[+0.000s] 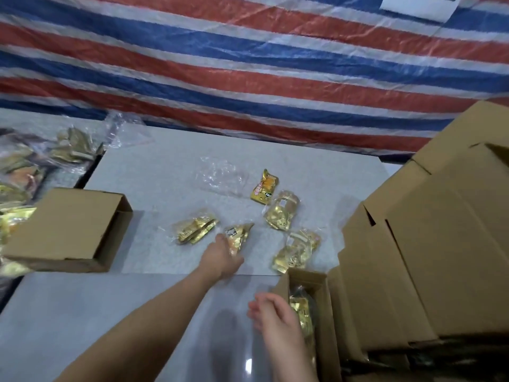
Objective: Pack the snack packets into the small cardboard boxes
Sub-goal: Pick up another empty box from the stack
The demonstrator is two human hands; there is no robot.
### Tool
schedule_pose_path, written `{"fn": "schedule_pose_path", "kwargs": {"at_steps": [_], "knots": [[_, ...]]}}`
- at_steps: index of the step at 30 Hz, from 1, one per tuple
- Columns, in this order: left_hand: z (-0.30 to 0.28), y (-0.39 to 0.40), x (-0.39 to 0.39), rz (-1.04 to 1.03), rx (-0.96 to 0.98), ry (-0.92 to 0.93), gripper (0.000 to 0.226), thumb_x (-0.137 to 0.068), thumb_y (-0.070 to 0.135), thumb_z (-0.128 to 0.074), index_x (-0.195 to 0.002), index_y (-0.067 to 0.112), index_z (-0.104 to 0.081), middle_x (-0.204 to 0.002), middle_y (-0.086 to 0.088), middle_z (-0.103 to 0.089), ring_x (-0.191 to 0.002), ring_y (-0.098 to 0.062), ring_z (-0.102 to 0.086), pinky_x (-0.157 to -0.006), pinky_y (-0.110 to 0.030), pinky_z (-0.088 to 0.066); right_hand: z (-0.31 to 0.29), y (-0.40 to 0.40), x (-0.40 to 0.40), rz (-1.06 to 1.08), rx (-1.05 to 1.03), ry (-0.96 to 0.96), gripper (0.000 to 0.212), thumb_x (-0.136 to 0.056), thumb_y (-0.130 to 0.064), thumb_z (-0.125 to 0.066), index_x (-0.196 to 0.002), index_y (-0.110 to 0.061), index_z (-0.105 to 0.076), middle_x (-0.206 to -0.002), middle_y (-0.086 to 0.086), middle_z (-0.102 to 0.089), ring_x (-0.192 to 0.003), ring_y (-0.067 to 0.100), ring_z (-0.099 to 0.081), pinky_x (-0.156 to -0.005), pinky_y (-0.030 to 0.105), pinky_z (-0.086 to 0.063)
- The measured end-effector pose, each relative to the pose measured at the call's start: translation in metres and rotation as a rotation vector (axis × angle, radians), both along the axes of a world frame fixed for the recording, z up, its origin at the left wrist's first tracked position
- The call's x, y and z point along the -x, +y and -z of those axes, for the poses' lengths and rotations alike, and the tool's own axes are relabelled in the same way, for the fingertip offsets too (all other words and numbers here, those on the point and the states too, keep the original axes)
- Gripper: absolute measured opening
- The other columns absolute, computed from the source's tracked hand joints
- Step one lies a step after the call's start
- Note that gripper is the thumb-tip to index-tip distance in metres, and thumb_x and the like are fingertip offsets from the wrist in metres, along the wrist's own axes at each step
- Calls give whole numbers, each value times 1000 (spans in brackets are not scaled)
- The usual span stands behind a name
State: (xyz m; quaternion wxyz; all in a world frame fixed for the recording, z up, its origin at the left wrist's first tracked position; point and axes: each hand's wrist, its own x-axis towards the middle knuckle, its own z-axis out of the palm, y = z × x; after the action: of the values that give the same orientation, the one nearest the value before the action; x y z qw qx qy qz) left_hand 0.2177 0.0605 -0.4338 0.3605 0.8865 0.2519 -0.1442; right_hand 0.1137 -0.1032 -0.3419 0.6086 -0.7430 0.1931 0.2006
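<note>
Lying at the far left, a heap of snack packets in clear bags (24, 172) spills beside the grey table (82, 312). Just right of it a small cardboard box (63, 230) rests on its side on the table, its open mouth turned to the right.

Toward the middle, a clear bag of gold packets (197, 230) lies flat. Beside it the left hand (220, 257) reaches forward and grips another gold packet bundle (238, 235), fingers curled round its near edge. An empty clear wrapper (220, 175) lies farther back.

Right of that sit a single yellow packet (264, 187), then a clear bag of gold packets (282, 215), and nearer the person a third bag (297, 250), all apart from one another.

The right hand (271, 315) hovers low with fingers loosely bent and close together, holding nothing, just beside an open small box (325, 312) that already has gold packets inside.

At the far right, stacked cardboard boxes (440, 244) rise in a tall pile. A red, white and blue striped tarp (248, 64) hangs behind.
</note>
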Motion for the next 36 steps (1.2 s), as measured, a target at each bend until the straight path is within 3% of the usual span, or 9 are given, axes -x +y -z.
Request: {"fn": "schedule_pose_path", "kwargs": {"at_steps": [2, 6, 10, 13, 18, 25, 29, 32, 36], "knots": [[-27, 4, 37, -63, 249, -67, 49, -80, 37, -63, -120, 15, -44, -107, -7, -63, -93, -23, -63, -75, -33, -49, 0, 11, -6, -14, 9, -22, 7, -93, -21, -65, -96, -19, -71, -96, 0, -74, -96, 19, -67, -86, 33, -51], [-90, -1, 124, -76, 503, -206, 41, -69, 51, -59, -105, 32, -54, -96, 14, -69, -85, -2, -67, -74, -26, -55, -20, 33, -8, -132, -136, 109, 84, -77, -60, -71, -146, -26, -38, -133, -7, -51, -120, 15, -52, -105, 40, -43], [-145, -10, 189, -8, 543, -336, 54, -65, 40, -55, -119, 36, -54, -100, 29, -67, -94, 12, -62, -72, -5, -43, -44, 44, 6, -138, -523, 254, 90, -61, -73, -70, -129, -15, -61, -114, 7, -70, -102, 22, -66, -78, 36, -59], [-171, -17, 218, 57, 493, -446, 49, -79, 34, -62, -126, 41, -49, -112, 29, -64, -106, 11, -59, -84, -7, -42, -53, 42, 24, -28, -808, 237, 72, -64, -75, -70, -102, -14, -72, -94, 15, -69, -88, 30, -69, -83, 43, -57], [-194, -38, 256, 181, 344, -535, 66, -83, 47, -60, -132, 73, -23, -131, 49, -41, -122, 21, -42, -96, -1, -34, -68, 26, 54, -79, -1017, 270, 79, -62, -78, -75, -102, -10, -79, -120, 24, -67, -101, 37, -69, -94, 54, -53], [-158, -54, 286, 147, 180, -573, 66, -79, 76, -47, -137, 64, -17, -151, 24, -28, -139, 11, -25, -116, -22, -27, -72, -5, 93, -102, -965, 254, 71, -69, -59, -68, -118, -8, -72, -131, 27, -60, -127, 43, -54, -111, 57, -38], [-154, -57, 288, 95, 145, -580, 50, -79, 84, -31, -128, 73, -27, -126, 34, -25, -118, 13, -39, -100, -9, -33, -79, -10, 112, -197, -882, 120, 55, -83, -26, -60, -137, -16, -53, -124, 17, -68, -115, 32, -65, -104, 51, -47], [-163, -58, 285, 154, 82, -573, 57, -85, 76, -28, -134, 51, -42, -125, 20, -34, -122, 4, -37, -104, -15, -31, -81, -8, 119, -202, -635, -106, 45, -84, -11, -64, -128, -17, -55, -100, 9, -76, -92, 22, -73, -79, 36, -60], [-167, -28, 290, -28, 330, -586, 34, -91, 63, -38, -119, 47, -48, -123, 29, -51, -115, 12, -48, -93, -7, -37, -76, -24, 120, -369, -181, -286, 49, -89, -13, -73, -130, -33, -57, -109, -3, -72, -102, 19, -69, -91, 35, -55]]}}
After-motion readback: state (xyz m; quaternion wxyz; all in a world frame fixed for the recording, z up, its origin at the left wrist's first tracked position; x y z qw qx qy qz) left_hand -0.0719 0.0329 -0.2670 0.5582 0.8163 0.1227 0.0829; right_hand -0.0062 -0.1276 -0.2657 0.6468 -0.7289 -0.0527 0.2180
